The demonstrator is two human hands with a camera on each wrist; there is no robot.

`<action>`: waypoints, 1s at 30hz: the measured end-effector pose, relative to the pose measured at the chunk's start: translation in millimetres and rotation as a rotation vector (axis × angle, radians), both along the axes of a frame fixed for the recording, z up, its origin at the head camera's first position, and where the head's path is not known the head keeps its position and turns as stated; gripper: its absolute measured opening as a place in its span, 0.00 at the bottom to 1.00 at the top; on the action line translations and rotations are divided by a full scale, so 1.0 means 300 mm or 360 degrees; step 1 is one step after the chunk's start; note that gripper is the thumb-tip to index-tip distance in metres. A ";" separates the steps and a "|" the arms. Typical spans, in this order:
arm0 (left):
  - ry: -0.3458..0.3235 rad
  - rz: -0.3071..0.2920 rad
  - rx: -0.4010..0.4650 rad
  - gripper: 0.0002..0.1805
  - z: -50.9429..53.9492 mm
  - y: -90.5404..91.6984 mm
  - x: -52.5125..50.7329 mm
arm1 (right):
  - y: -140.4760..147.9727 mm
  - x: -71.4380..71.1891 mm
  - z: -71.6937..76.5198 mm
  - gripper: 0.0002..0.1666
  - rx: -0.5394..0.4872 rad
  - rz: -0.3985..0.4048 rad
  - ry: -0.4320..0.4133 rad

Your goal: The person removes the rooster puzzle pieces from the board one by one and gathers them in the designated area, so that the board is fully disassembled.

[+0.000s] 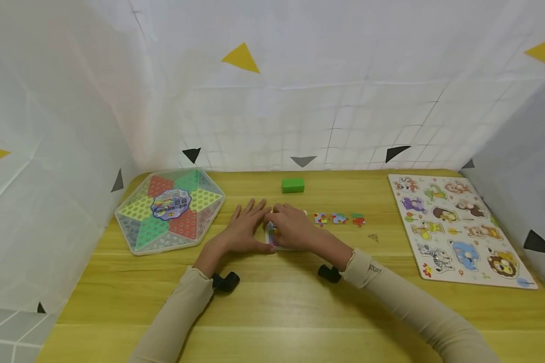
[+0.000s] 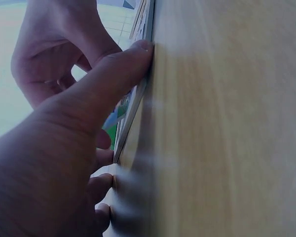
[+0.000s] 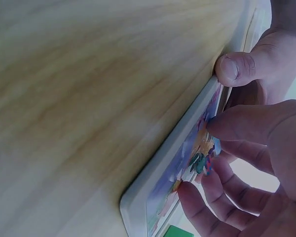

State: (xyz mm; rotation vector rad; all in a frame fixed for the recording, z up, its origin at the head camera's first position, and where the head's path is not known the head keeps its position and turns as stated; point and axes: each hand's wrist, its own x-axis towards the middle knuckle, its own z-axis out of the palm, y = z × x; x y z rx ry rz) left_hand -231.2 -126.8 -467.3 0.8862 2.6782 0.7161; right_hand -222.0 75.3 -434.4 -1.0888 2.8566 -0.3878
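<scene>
A small jigsaw puzzle board (image 3: pixel 138 202) with a pale rim and a colourful picture lies on the table under both hands, mostly covered by them in the head view. My left hand (image 1: pixel 242 234) rests at its left side, fingers stretched out and thumb against the near edge. Over the picture my right hand (image 1: pixel 292 227) bends down, its fingertips pinching a small colourful puzzle piece (image 3: pixel 208 160) that stands tilted at the board's surface. To the right lie three loose puzzle pieces in a row: one (image 1: pixel 320 218), another (image 1: pixel 338 218) and a third (image 1: pixel 358 219).
Behind the puzzle board is a green block (image 1: pixel 292 185). A hexagonal Chinese checkers board (image 1: pixel 131 237) occupies the left side of the wooden table (image 1: pixel 272 312). At the right lies a large animal peg puzzle (image 1: pixel 454 229). White sheeting (image 1: pixel 272 116) closes off the back and sides.
</scene>
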 end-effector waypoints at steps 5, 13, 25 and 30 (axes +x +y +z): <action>-0.0014 -0.0005 0.0005 0.60 0.000 -0.002 0.000 | -0.005 0.002 0.001 0.18 0.0003 -0.0003 0.0025; -0.0001 0.0002 -0.0004 0.60 -0.002 0.000 -0.002 | 0.000 0.006 -0.004 0.16 -0.0066 -0.0019 0.0058; -0.0002 -0.0001 0.0028 0.54 0.003 -0.002 0.003 | 0.008 -0.007 0.001 0.25 -0.0154 -0.0025 0.0057; -0.0007 -0.0001 0.0014 0.56 0.000 -0.004 0.001 | 0.012 -0.005 0.002 0.26 -0.0183 -0.0030 0.0058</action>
